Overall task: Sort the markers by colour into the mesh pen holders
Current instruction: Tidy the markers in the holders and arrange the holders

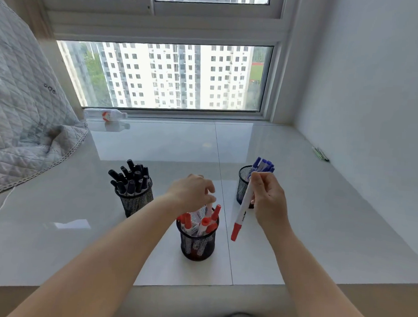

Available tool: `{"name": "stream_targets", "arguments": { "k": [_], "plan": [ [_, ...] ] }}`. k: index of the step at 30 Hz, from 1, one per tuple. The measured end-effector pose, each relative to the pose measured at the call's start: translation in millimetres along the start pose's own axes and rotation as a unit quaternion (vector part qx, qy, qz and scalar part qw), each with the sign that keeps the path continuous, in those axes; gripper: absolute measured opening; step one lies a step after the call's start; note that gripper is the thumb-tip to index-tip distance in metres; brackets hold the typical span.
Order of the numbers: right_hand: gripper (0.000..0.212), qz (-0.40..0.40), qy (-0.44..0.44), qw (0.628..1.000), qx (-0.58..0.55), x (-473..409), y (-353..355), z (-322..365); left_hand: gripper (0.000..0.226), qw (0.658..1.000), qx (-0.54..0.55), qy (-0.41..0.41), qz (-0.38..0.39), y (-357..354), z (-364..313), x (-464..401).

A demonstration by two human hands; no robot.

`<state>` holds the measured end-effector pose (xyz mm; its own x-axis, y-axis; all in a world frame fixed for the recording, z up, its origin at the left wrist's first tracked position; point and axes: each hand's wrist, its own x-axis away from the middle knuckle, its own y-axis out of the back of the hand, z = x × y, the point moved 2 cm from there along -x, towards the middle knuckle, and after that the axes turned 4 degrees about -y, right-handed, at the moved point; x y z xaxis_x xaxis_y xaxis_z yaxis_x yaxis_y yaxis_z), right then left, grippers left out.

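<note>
Three black mesh pen holders stand on the white sill. The left holder point(136, 203) is full of black markers point(130, 179). The near middle holder point(197, 244) has red-capped markers point(206, 221). The far right holder point(243, 183) has blue markers point(262, 165). My right hand point(268, 199) grips a white marker with a red cap point(241, 210), cap pointing down, to the right of the red holder. My left hand point(193, 191) hovers over the red holder, its fingertips on the top of one white marker there.
A plastic bottle point(107, 114) lies at the window's foot, far left. A quilted grey blanket point(25, 126) covers the left side. A small green object point(320, 154) lies by the right wall. The sill's front edge runs just below the red holder.
</note>
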<state>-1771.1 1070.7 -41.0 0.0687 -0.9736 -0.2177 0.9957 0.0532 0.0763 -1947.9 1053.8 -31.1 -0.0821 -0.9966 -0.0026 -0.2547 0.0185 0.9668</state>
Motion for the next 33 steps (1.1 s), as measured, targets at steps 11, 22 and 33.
{"name": "stream_targets", "arguments": {
  "k": [11, 22, 33],
  "plan": [
    [0.031, -0.007, -0.026, 1.000, -0.011, 1, 1, -4, 0.036, 0.995, -0.090, 0.011, -0.034, -2, -5, -1],
    [0.024, -0.084, -0.128, 0.979, -0.137, -5, 8, -10, 0.029, 0.917, 0.123, 0.051, -0.376, 44, 34, 38],
    [0.017, 0.064, -0.250, 0.916, -0.308, 5, -23, -7, 0.016, 0.555, 0.775, 0.226, -0.198, 1, 54, 62]
  ]
}}
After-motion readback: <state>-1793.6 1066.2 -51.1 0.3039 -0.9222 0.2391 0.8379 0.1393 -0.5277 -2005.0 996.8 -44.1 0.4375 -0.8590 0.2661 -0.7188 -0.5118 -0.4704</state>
